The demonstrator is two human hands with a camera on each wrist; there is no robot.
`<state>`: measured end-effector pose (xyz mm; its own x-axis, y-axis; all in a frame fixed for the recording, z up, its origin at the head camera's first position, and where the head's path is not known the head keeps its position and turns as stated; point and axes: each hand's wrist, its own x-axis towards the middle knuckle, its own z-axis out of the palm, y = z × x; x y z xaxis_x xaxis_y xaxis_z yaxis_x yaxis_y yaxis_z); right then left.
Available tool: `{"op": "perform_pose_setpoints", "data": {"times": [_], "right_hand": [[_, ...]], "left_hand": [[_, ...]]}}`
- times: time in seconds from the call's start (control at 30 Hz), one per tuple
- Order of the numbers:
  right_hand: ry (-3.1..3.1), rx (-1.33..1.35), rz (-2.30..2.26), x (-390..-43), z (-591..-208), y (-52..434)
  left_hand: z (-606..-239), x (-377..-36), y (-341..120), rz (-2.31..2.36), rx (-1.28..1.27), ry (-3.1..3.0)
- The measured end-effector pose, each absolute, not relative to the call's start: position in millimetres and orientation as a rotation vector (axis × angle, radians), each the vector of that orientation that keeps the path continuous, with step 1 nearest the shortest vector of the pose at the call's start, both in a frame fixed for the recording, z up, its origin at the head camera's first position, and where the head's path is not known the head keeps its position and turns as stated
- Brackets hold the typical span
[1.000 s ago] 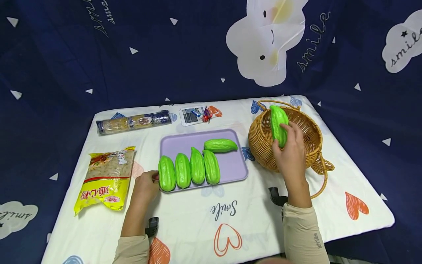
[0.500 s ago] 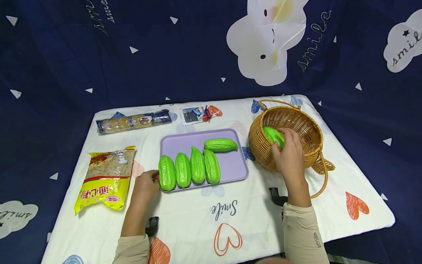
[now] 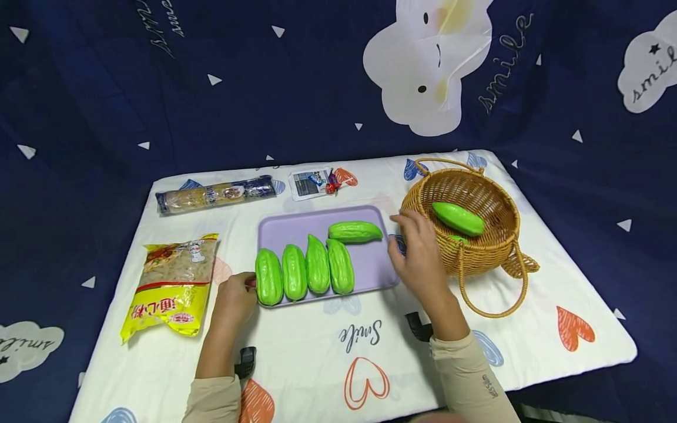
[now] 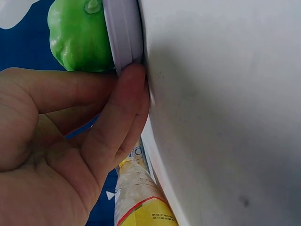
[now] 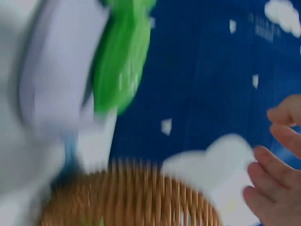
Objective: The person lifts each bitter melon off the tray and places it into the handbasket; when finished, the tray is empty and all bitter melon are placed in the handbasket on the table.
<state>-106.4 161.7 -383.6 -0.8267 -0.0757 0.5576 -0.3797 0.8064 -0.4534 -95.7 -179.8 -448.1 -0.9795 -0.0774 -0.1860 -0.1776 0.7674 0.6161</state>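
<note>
My left hand (image 3: pixel 236 298) pinches the left edge of a lilac tray (image 3: pixel 372 273); in the left wrist view the fingertips (image 4: pixel 132 75) meet the tray rim (image 4: pixel 123 33) beside a green bitter melon (image 4: pixel 77 35). Several bitter melons stand in a row along the tray's front, the rightmost one (image 3: pixel 340 267) leaning slightly. Another bitter melon (image 3: pixel 354 232) lies crosswise at the back right. With fingers spread and nothing held, my right hand (image 3: pixel 421 258) hovers between tray and wicker basket (image 3: pixel 478 258). Inside the basket lies a bitter melon (image 3: pixel 459 218), with a second green piece partly hidden below it.
A yellow pasta bag (image 3: pixel 171 288) lies left of the tray. Behind are a long noodle pack (image 3: pixel 215 195) and a flat packet (image 3: pixel 311 185) with small wrapped candies (image 3: pixel 332 185). The basket's front handle (image 3: pixel 492 314) hangs down onto the cloth.
My right hand lowered a bitter melon into the basket, let it go and moved left toward the tray. The basket's front handle now hangs forward. My left hand stays put.
</note>
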Motion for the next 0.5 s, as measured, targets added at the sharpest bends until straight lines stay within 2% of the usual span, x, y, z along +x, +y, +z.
{"op": "perform_pose_setpoints", "data": {"times": [0.23,0.5], "right_hand": [[-2.75,0.607,0.723,-103,-409,119],[-2.917,0.678,0.673,-98,-432,100]], "left_hand": [[-447,-95,-179,1.001,-0.21,2.806],[-446,-94,-179,0.999,-0.209,2.813]]}}
